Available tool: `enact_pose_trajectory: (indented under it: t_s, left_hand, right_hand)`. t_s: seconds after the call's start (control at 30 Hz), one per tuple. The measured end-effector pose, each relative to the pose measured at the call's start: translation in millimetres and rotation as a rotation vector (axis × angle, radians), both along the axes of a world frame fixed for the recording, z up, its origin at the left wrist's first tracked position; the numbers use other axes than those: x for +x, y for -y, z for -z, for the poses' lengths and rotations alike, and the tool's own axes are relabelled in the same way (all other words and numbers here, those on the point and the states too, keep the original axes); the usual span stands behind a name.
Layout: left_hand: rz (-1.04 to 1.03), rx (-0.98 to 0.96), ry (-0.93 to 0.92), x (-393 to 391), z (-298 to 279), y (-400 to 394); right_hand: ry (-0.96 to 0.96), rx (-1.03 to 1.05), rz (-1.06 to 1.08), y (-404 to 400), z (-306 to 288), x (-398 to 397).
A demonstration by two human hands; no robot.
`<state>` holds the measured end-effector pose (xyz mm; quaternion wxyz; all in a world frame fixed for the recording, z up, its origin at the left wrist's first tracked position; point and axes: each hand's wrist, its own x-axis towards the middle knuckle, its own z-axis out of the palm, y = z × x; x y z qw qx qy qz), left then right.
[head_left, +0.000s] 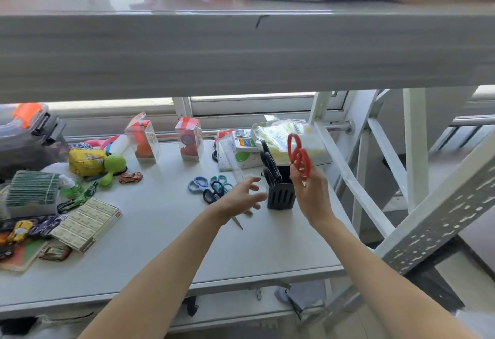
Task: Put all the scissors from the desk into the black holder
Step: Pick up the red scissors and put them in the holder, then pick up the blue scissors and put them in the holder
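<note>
**Red scissors held over the black holder**

Just above the holder's right rim, our right hand [312, 194] is raised with the palm turned inward and its fingers pinched on the red scissors [298, 155]. The red handle loops stand up above the fingertips; the blades are hidden behind the hand, so we cannot tell how far they reach into the holder. Our left hand [241, 199] hovers just left of that grip, fingers spread and holding nothing, a little above the desk [166, 237].

Directly below and left of the grip stands the black holder [281, 195], upright, with slotted walls. We see black-handled scissors [269, 162] already standing in it, handles up, leaning to the left.

Further left of the grip, beyond our open hand, more scissors lie flat on the desk in a loose cluster: a blue pair [198, 184], a teal pair [220, 179] and a dark-handled pair [213, 192], overlapping one another. A blade tip [237, 223] pokes out from under our left wrist.
</note>
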<state>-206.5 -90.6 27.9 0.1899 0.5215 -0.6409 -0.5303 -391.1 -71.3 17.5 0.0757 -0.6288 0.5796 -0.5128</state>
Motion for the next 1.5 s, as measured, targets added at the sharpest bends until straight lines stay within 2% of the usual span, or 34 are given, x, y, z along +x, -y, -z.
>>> enact_pose_trajectory:
  t_s: [0.13,0.27,0.4,0.63,0.83,0.9,0.97,1.07,1.13,1.23,1.3,1.4,1.5]
  left_hand:
    - [0.001,-0.02,0.031,-11,-1,1]
    - [-0.017,-0.03,0.06,-14,2,2]
    - [-0.019,-0.011,0.071,-14,5,2]
    - [-0.021,-0.004,0.044,-8,12,1]
    - [-0.023,0.005,0.025,11,23,2]
    - [-0.07,-0.015,0.033,23,28,4]
    - [-0.2,-0.059,0.043,38,34,9]
    - [-0.454,-0.189,0.183,67,46,18]
    - [-0.538,-0.21,0.293,85,54,24]
    - [-0.517,-0.124,0.435,98,65,31]
    - [-0.482,-0.069,0.496,98,72,35]
    - [-0.45,-0.039,0.517,94,79,39]
    - [-0.465,-0.043,0.521,92,82,41]
  right_hand:
    - [-0.179,0.116,0.029,9,17,-2]
    - [-0.358,0.057,0.104,8,23,2]
    - [-0.425,0.066,0.127,5,29,0]
    - [-0.343,0.053,0.126,-13,38,-7]
    - [-0.13,0.042,0.199,-39,50,-2]
    - [-0.032,-0.001,0.24,-51,55,4]
    - [-0.009,-0.008,0.221,-62,62,17]
    - [-0.096,0.057,0.077,-68,71,46]
    - [-0.151,0.108,-0.032,-62,72,68]
    - [-0.298,0.222,-0.145,-39,68,100]
    - [-0.38,0.375,-0.194,-19,65,122]
    - [-0.478,0.606,-0.17,4,63,145]
    - [-0.539,0.659,-0.113,14,68,153]
